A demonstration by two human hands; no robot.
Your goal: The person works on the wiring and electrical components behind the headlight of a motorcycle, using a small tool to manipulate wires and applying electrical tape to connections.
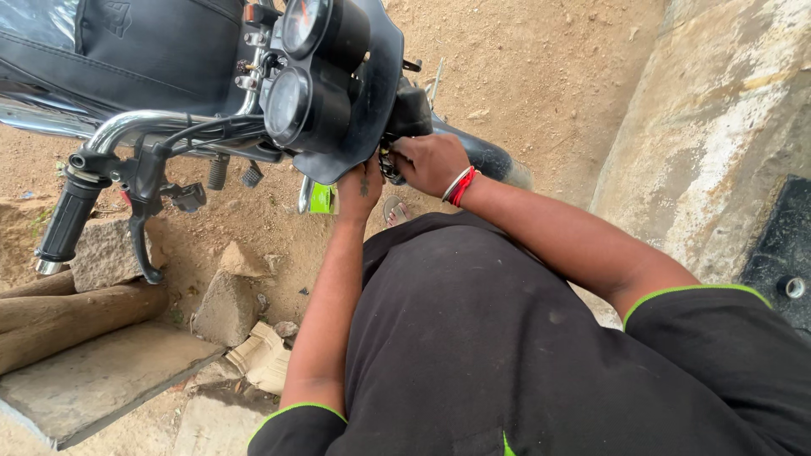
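A black motorcycle stands in front of me, its two round gauges (pixel 297 84) and dark front cowl (pixel 372 93) facing up. My left hand (pixel 361 187) presses against the lower edge of the cowl from below. My right hand (pixel 429 160), with red and silver bangles on the wrist, grips something small and metallic behind the cowl at the headlight area; what it holds is hidden. The handlebar grip (pixel 63 221) and brake lever (pixel 139 245) stick out at the left.
Sandy ground lies all around. Rough stones (pixel 226 306) and a flat slab (pixel 93 380) sit at the lower left. A concrete wall (pixel 718 127) rises at the right. The front tyre (pixel 490 159) shows past my right hand. A sandalled foot (pixel 394 209) is below.
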